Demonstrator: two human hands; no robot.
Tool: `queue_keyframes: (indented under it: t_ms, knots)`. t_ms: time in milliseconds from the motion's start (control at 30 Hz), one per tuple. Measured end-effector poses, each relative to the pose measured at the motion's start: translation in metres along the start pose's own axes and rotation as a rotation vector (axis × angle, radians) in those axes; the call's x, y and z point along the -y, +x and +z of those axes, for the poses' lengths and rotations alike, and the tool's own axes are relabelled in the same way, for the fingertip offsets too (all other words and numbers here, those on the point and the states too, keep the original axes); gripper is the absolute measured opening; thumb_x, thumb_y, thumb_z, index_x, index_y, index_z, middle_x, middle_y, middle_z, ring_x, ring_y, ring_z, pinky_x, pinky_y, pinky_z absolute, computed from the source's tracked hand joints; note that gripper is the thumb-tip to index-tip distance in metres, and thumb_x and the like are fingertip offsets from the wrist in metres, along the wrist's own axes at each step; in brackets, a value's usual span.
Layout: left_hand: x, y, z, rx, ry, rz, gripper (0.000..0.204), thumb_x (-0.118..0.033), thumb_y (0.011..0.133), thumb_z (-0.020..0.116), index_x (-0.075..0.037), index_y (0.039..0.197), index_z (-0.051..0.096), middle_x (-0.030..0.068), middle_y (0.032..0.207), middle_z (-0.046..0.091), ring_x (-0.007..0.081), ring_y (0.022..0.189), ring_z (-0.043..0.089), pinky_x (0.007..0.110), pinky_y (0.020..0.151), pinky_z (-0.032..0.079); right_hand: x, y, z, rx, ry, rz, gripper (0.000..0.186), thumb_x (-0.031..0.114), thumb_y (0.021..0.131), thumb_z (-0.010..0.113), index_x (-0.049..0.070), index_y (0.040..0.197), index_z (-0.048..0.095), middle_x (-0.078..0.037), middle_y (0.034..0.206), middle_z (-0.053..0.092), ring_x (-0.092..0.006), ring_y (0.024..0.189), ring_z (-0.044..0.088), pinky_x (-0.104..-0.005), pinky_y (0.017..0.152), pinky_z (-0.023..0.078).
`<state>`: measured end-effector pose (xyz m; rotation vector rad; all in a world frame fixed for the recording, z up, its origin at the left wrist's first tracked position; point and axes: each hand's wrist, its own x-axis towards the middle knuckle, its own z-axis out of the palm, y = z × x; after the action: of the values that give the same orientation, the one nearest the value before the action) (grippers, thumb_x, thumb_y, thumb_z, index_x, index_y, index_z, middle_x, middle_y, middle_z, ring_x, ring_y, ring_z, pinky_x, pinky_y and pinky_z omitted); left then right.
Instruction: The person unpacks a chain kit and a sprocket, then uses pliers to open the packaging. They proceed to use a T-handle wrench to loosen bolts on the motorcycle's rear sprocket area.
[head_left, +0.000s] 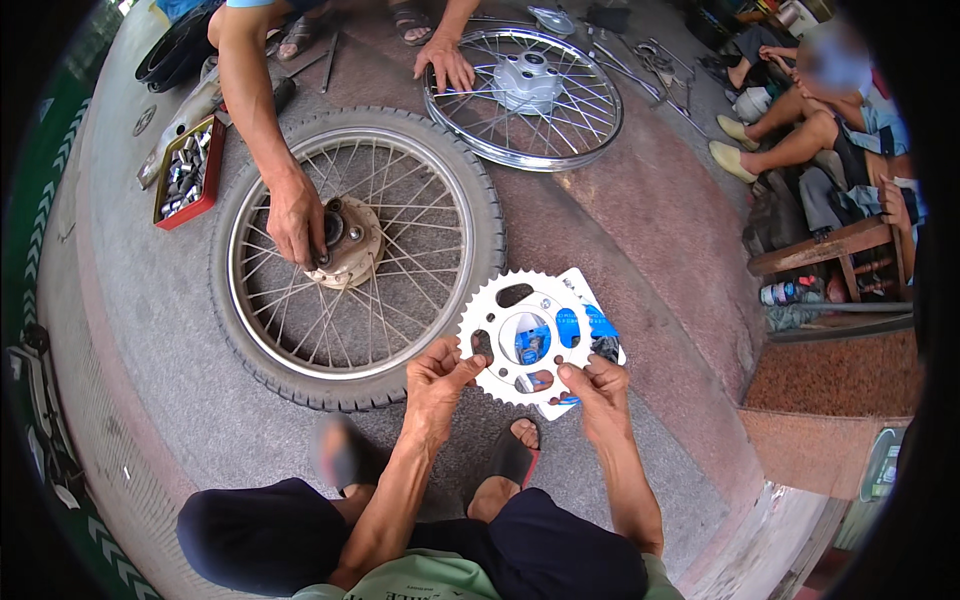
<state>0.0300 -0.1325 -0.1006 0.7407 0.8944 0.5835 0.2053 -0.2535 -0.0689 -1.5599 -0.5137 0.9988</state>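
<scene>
Between my two hands I hold a silvery toothed sprocket (pixel 483 386) with round and oval cut-outs. My left hand (pixel 437 383) pinches its left edge; my right hand (pixel 598 392) grips the lower right edge, thumb on its face. Behind it lies a white and blue package (pixel 600 325), partly covered. A spoked wheel with a tyre (pixel 400 384) lies flat just beyond, its worn hub (pixel 362 262) facing up. A co-worker's hand (pixel 296 218) touches that hub. The co-worker's other hand (pixel 447 64) rests on a shiny bare wheel rim (pixel 610 110) with a silver hub.
A red tray (pixel 211 178) of sockets stands left of the tyred wheel. Wrenches and other tools (pixel 655 70) lie at the far right. People sit along the right, near a wooden stool (pixel 825 245) and a brown block (pixel 830 385). My sandalled foot (pixel 512 455) is close below the sprocket.
</scene>
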Motion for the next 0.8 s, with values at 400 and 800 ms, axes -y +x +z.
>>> queue_keyframes:
  t_ms: [400, 800]
  knots:
    - [0.001, 0.008, -0.021, 0.384, -0.898, -0.405, 0.057, -0.045, 0.093, 0.044, -0.001, 0.129, 0.047, 0.0215, 0.12, 0.057, 0.0366, 0.112, 0.057, 0.045, 0.081, 0.052, 0.035, -0.018, 0.023, 0.205, -1.346, -1.126, 0.027, 0.014, 0.079, 0.067, 0.005, 0.105, 0.066, -0.012, 0.105, 0.068, -0.0251, 0.102, 0.065, -0.0348, 0.086, 0.05]
    - [-0.027, -0.001, -0.016, 0.257, -0.928, -0.235, 0.046, -0.033, 0.093, 0.055, 0.002, 0.123, 0.05, 0.0226, 0.127, 0.054, 0.0424, 0.105, 0.061, 0.058, 0.086, 0.052, 0.082, -0.013, 0.042, 0.269, -1.309, -0.885, 0.031, 0.002, 0.08, 0.063, 0.005, 0.111, 0.065, -0.013, 0.122, 0.061, -0.0319, 0.115, 0.057, -0.0431, 0.095, 0.045]
